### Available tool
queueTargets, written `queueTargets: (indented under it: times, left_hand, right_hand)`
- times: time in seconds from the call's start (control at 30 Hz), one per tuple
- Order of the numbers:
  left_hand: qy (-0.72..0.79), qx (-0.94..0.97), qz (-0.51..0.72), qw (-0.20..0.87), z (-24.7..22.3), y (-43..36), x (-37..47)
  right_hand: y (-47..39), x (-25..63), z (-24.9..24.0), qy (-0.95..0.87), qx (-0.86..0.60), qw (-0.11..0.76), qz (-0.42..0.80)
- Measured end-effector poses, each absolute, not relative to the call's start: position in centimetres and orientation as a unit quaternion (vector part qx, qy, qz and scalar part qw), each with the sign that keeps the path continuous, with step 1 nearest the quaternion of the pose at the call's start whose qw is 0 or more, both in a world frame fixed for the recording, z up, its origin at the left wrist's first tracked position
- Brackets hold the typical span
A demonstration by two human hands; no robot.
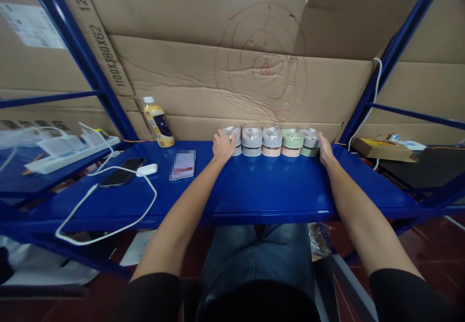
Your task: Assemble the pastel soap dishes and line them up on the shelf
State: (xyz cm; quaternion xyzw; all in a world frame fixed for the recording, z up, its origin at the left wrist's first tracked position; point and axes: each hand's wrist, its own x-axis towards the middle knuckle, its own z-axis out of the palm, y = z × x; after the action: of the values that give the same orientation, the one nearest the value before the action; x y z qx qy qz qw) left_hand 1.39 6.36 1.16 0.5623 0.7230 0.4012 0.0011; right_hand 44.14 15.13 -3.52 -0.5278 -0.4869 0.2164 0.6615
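A row of several small round-cornered containers stands side by side near the back of the blue shelf (269, 186). My left hand (224, 145) is curled around the leftmost grey container (238, 140). At the right end, my right hand (325, 148) lies against the side of a container with a grey upper part and a green base (310, 140), its fingers mostly hidden behind it. Between them are a grey container (252, 142), one with a grey top and pink base (272, 142), and one with a green top and pink base (291, 143).
A yellow bottle (160, 123) stands at the back left. A lit phone (183, 165), a dark phone (123, 173) and a white cable (154, 201) lie on the left. Cardboard (181, 84) backs the shelf, between blue posts (395, 55).
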Motion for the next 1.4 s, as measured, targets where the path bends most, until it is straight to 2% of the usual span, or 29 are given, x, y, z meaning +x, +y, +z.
queueTargets:
  times: [0.23,0.63,0.73,0.83,0.9,1.0,1.2,1.3,1.4]
  left_hand:
    - [0.696,0.586,0.416,0.005,1.0,6.5,-1.5]
    - [0.681,0.579,0.446,0.039,1.3,6.0,-9.9]
    - [0.704,0.565,0.428,0.045,1.4,5.7,-10.0]
    - [0.734,0.545,0.404,0.034,1.7,4.9,-8.8]
    - [0.734,0.549,0.400,-0.018,1.9,4.1,-7.2]
    - [0.672,0.603,0.416,-0.109,2.1,2.3,-3.7]
    - [0.478,0.765,0.416,-0.110,1.4,-1.5,3.1]
    - [0.420,0.796,0.435,-0.030,0.7,-2.2,4.1]
    - [0.408,0.779,0.464,0.108,-0.2,-1.5,3.4]
  right_hand:
    - [15.3,43.5,-3.8,-0.490,-0.528,0.644,0.258]
    - [12.9,37.7,-2.8,-0.601,-0.514,0.555,0.257]
    - [12.2,36.7,-2.4,-0.609,-0.563,0.523,0.199]
    - [11.2,35.6,-1.7,-0.630,-0.609,0.478,0.065]
    - [10.6,34.7,-1.2,-0.646,-0.624,0.440,0.001]
    - [10.0,33.6,-0.8,-0.643,-0.643,0.415,-0.027]
    - [10.0,34.1,-0.1,-0.588,-0.644,0.489,0.006]
    - [9.6,35.6,1.5,-0.545,-0.613,0.571,0.022]
    - [8.2,36.6,3.4,-0.557,-0.529,0.636,0.075]
